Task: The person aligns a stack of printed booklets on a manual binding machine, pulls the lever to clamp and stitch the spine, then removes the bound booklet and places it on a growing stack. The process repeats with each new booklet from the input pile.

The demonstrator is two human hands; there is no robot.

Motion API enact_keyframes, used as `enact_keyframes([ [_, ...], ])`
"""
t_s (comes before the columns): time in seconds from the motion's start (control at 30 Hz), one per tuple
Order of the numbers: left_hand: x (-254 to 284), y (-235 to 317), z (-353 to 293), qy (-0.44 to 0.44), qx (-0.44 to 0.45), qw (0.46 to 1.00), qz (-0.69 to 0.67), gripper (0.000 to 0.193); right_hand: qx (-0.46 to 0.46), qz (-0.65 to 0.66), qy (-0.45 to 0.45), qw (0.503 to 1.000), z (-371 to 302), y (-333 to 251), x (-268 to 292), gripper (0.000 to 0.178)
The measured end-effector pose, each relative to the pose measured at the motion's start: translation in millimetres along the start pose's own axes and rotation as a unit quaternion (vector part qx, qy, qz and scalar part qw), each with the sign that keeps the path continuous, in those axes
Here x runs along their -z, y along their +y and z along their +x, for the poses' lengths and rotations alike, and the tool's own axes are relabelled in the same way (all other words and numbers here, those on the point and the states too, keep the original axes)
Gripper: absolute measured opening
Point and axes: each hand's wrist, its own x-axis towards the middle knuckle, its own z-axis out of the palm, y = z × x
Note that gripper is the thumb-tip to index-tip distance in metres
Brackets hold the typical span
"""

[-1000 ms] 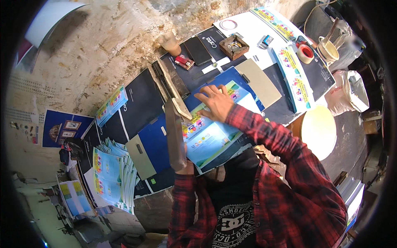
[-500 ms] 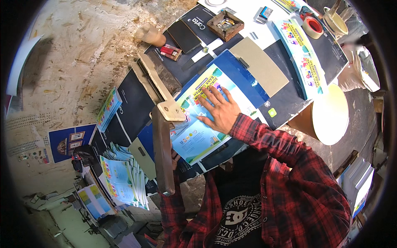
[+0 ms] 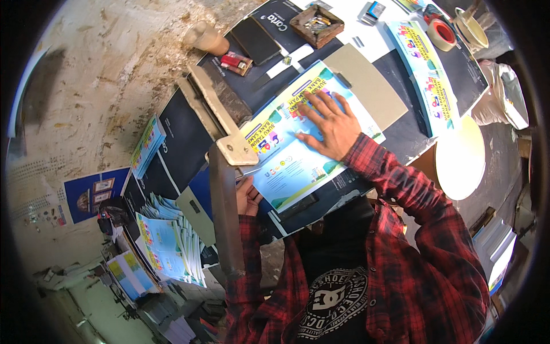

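Note:
My right hand [image 3: 329,123] lies flat with its fingers spread on a colourful printed booklet cover sheet [image 3: 286,183], light blue with yellow bands. By the sheet's lower left edge is my left hand [image 3: 248,196], its fingers partly hidden beside a long brown bar [image 3: 224,212]. Its visible fingers are loosely apart; whether they touch the sheet is unclear. The bar joins a beige metal arm [image 3: 238,150] that reaches over the sheet's left edge. Under the sheet's upper right side sits a grey-beige board [image 3: 375,89].
At left stand a small booklet stack [image 3: 148,146] and a fanned pile of printed sheets [image 3: 166,246]. Farther back are a phone [image 3: 255,41], a plastic cup [image 3: 206,38], a red lighter [image 3: 235,62] and an ashtray [image 3: 317,26]. A strip of printed covers [image 3: 421,77] and a tape roll [image 3: 442,33] occupy the right.
The printed sheet has slid up and to the right under my right hand, covering the blue area there. My left hand has come further into sight beside the brown bar.

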Motion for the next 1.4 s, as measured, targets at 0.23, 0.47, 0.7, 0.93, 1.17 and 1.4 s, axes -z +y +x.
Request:
enact_keyframes([
  [0.23,18,-14,13,-0.003,0.003,0.999,-0.042,0.022,-0.041,-0.031,-0.005,0.999,1,-30,-18,0.063],
  [0.47,9,-20,14,0.029,-0.016,0.999,-0.003,0.019,-0.021,-0.008,0.005,1.0,3,-77,-40,0.061],
  [0.7,-5,-47,-3,0.168,-0.441,0.76,0.447,0.039,-0.02,-0.038,-0.003,0.999,2,-74,-45,0.06],
  [0.93,1,-80,-6,0.166,-0.463,0.624,0.607,0.063,-0.004,-0.087,-0.018,0.996,0,-57,-38,0.055],
  [1.17,-7,-70,-25,0.18,-0.476,0.627,0.589,0.059,-0.043,-0.159,-0.036,0.986,13,-9,4,0.066],
  [1.4,-5,-79,-12,0.202,-0.486,0.621,0.581,0.061,0.133,0.06,-0.018,0.989,66,-217,116,0.076],
])
